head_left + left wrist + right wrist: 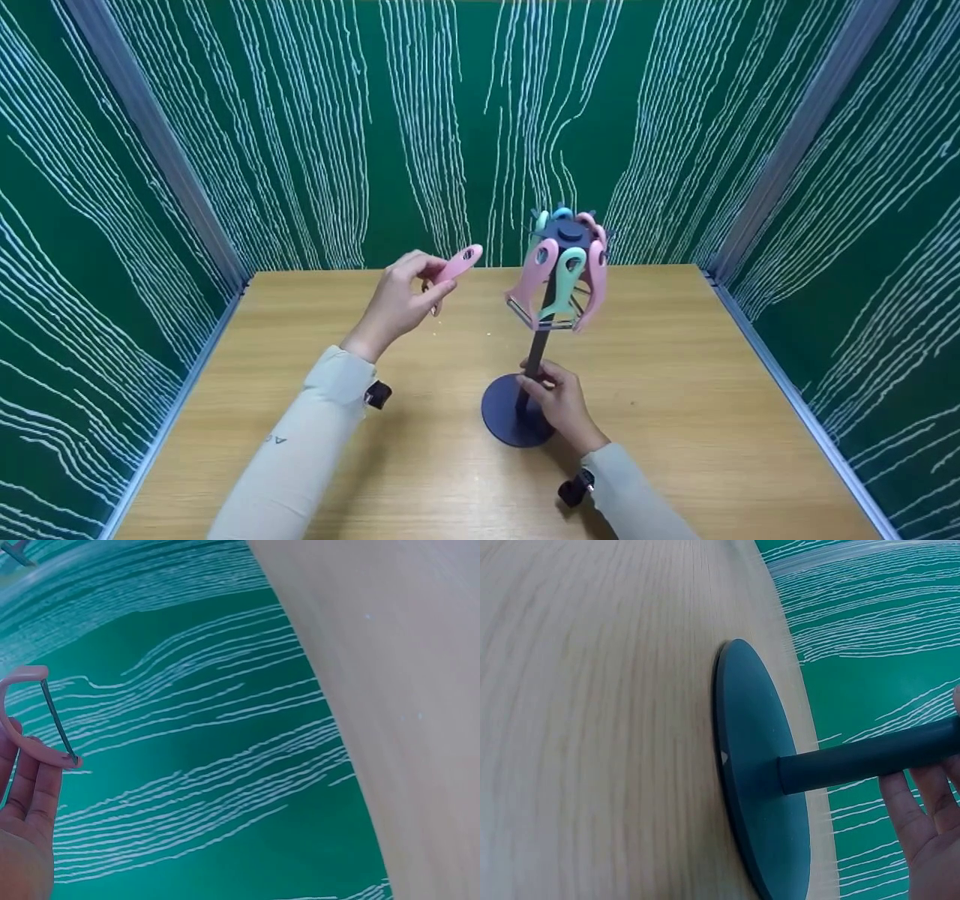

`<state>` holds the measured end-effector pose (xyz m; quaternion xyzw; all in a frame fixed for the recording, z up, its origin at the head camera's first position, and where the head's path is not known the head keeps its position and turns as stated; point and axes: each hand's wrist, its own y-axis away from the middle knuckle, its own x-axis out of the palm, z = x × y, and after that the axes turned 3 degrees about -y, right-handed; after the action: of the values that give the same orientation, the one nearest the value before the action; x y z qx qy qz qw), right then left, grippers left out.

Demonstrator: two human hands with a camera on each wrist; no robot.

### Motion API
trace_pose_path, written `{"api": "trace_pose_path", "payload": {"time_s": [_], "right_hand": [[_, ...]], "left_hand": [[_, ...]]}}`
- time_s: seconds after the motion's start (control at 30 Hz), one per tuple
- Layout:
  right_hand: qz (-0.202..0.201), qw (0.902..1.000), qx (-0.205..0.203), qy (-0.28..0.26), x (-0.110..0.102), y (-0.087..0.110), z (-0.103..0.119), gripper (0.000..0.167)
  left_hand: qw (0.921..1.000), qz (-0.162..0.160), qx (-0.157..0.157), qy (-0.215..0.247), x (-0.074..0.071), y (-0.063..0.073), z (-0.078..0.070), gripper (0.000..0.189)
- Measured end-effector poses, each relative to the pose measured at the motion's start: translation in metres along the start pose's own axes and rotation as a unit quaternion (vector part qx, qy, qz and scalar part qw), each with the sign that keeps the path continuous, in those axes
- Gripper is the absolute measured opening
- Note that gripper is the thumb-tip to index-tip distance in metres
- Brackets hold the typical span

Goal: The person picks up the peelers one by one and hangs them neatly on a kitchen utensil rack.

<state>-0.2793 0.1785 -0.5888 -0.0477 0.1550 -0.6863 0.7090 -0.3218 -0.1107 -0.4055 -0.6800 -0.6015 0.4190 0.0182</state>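
Note:
A pink peeler (pixel 459 262) is pinched in my left hand (pixel 401 296), held up over the table to the left of the rack. Its handle with the hanging hole points up and right; in the left wrist view the forked head and metal blade of the pink peeler (pixel 58 720) show beyond the fingers. My right hand (pixel 561 401) grips the black post (pixel 538 351) of a hanging rack just above its round base (pixel 499 412). From the hooks at the rack's top (pixel 571 232) hang several peelers, among them a mint green peeler (pixel 566 277) and a pink peeler (pixel 534 281) at the front.
The rack stands upright on the wooden table (pixel 300 360), near its middle. A few tiny white specks lie on the tabletop behind it. Green walls (pixel 480 150) with white wavy lines and grey frame posts (pixel 150 120) close in the table at the back and sides.

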Motion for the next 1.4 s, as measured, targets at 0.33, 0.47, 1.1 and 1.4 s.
{"api": "trace_pose_path", "payload": {"time_s": [0.33, 0.47, 1.1, 1.4], "right_hand": [[0.005, 1.0000, 0.005, 0.001, -0.001, -0.001, 0.001, 0.013], [0.003, 1.0000, -0.001, -0.001, -0.001, -0.001, 0.001, 0.013], [0.002, 1.0000, -0.005, -0.006, 0.001, 0.000, 0.000, 0.013], [0.002, 1.0000, 0.001, 0.001, 0.000, -0.001, 0.000, 0.012]], "left_hand": [[0.9995, -0.001, 0.031, 0.003, -0.002, -0.009, -0.017, 0.024], [0.9988, -0.003, 0.049, 0.004, -0.002, -0.014, -0.024, 0.024], [0.9919, -0.025, 0.110, 0.058, 0.003, -0.027, -0.059, 0.025], [0.9890, -0.010, 0.122, 0.083, 0.010, -0.028, -0.066, 0.025]]}}
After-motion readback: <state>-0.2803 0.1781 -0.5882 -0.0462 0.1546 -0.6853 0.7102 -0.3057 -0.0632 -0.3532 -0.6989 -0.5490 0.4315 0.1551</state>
